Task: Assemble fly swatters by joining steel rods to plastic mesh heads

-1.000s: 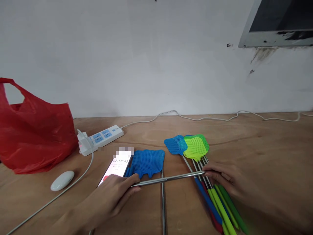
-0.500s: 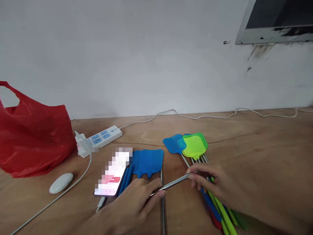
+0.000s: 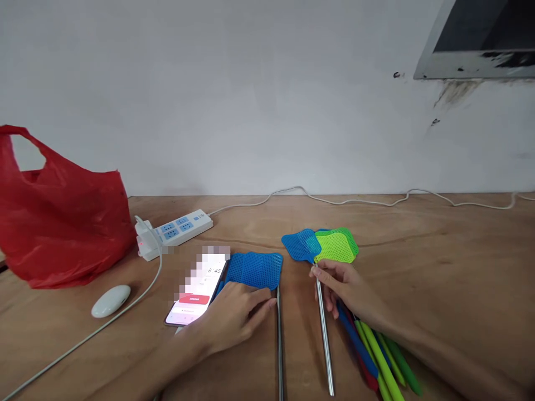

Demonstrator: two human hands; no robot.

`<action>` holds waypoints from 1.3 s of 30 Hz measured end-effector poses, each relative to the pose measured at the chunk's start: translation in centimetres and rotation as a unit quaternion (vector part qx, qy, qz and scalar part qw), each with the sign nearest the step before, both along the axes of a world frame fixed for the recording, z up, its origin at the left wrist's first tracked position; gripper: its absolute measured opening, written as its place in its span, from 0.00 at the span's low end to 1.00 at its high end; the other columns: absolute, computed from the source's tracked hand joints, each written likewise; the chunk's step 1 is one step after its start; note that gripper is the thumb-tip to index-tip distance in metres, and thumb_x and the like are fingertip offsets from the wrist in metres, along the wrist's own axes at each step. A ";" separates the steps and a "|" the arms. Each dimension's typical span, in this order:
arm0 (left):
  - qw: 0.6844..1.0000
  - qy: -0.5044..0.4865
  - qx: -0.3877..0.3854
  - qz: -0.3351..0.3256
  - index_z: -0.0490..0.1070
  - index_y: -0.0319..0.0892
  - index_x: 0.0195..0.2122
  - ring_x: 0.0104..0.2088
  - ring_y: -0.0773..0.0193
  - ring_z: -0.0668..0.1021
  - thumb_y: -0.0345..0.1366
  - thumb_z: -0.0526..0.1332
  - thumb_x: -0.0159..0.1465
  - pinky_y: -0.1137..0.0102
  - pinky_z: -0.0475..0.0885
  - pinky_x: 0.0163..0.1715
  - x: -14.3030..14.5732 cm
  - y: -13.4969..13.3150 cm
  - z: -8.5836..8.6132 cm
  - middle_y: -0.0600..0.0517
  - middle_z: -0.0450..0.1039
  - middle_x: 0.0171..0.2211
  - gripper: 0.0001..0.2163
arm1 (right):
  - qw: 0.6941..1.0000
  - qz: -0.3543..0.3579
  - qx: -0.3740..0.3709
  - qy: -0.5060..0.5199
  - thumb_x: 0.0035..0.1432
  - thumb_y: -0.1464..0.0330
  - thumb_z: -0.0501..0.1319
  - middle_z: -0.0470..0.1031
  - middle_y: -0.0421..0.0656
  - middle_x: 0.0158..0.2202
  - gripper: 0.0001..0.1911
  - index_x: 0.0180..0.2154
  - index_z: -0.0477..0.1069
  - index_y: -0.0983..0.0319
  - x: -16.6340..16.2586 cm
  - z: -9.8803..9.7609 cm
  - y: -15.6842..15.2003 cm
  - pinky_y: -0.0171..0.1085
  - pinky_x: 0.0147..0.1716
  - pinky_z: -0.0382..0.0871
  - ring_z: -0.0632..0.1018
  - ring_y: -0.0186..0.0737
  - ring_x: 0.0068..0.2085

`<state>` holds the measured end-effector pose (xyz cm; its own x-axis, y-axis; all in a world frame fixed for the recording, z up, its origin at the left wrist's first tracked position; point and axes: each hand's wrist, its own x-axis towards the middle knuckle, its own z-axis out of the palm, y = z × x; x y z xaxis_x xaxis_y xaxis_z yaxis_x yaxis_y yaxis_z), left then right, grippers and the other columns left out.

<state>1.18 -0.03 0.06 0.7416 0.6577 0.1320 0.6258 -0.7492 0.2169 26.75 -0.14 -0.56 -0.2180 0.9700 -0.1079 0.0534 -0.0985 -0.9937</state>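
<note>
My right hand [image 3: 340, 287] pinches the upper end of a silver metal rod [image 3: 325, 340], which points down toward the near edge beside the handles. Above its fingertips lies a blue fly swatter head [image 3: 301, 245], overlapping a lime-green swatter head [image 3: 336, 247]. Blue and green handles [image 3: 378, 353] emerge below that hand, with a red one among them. My left hand [image 3: 240, 312] holds nothing visible. Its thumb and index finger stretch toward other metal rods [image 3: 280, 345], close to their upper end. Behind its knuckles lie blue swatter heads [image 3: 259, 268], partly covered.
A lit phone [image 3: 198, 292] lies left of the blue heads. Farther left are a white power strip [image 3: 184, 228] with a plugged-in charger, a white oval device [image 3: 111, 301] and a red plastic bag [image 3: 67, 223]. A cable [image 3: 355, 202] runs along the wall.
Both hands held slanted metal rod between them before. My left hand has let go and drawn back slightly; my right hand has swung the rod to point toward me, beside the swatters.
</note>
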 end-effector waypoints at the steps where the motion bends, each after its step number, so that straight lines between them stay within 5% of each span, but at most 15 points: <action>1: 1.000 0.008 0.007 -0.004 0.68 0.42 0.29 0.24 0.62 0.75 0.39 0.45 0.76 0.69 0.56 0.25 0.0 -0.1 -0.1 0.53 0.71 0.23 0.19 | 1.000 0.003 0.012 -0.016 0.53 0.46 0.64 0.66 0.31 0.14 0.25 0.37 0.70 0.61 -0.1 -0.3 -0.1 0.29 0.10 0.63 0.69 0.33 0.13; 6: 0.999 0.039 0.026 -0.009 0.68 0.42 0.29 0.24 0.61 0.75 0.39 0.46 0.75 0.69 0.56 0.24 0.0 -0.4 -0.1 0.52 0.72 0.23 0.19 | 0.986 0.024 0.119 -0.114 0.62 0.54 0.60 0.67 0.31 0.22 0.25 0.57 0.64 0.59 -0.2 -1.1 -0.8 0.28 0.12 0.64 0.71 0.32 0.17; 11: 0.998 0.047 0.032 -0.004 0.69 0.42 0.29 0.24 0.61 0.76 0.39 0.46 0.75 0.70 0.57 0.24 -0.1 -0.5 0.0 0.51 0.73 0.23 0.19 | 0.919 -0.007 0.301 -0.256 0.66 0.64 0.57 0.71 0.37 0.26 0.11 0.46 0.73 0.60 0.6 -0.7 -1.4 0.31 0.21 0.63 0.72 0.32 0.23; 17: 0.998 0.058 0.030 -0.006 0.70 0.42 0.32 0.26 0.59 0.78 0.38 0.47 0.74 0.69 0.59 0.25 -0.2 -0.7 0.0 0.51 0.74 0.25 0.17 | 0.817 -0.061 0.419 -0.393 0.65 0.68 0.56 0.73 0.38 0.25 0.09 0.42 0.74 0.60 2.4 -0.4 -1.0 0.35 0.27 0.63 0.73 0.36 0.24; 35: 0.999 -0.013 -0.005 -0.042 0.68 0.43 0.40 0.33 0.59 0.76 0.33 0.54 0.68 0.68 0.65 0.31 -0.2 -1.1 0.4 0.51 0.74 0.35 0.04 | 0.763 -0.014 0.325 -0.559 0.57 0.71 0.56 0.71 0.38 0.24 0.26 0.58 0.65 0.62 3.0 -1.5 -0.8 0.36 0.26 0.51 0.73 0.40 0.25; 39: 0.995 -0.007 -0.008 -0.100 0.68 0.44 0.51 0.37 0.58 0.77 0.29 0.57 0.61 0.66 0.69 0.35 -0.4 -1.4 0.9 0.50 0.73 0.39 0.16 | 0.770 -0.022 0.322 -0.550 0.56 0.71 0.56 0.71 0.37 0.24 0.26 0.57 0.66 0.61 3.1 -1.8 -0.8 0.36 0.25 0.52 0.73 0.40 0.24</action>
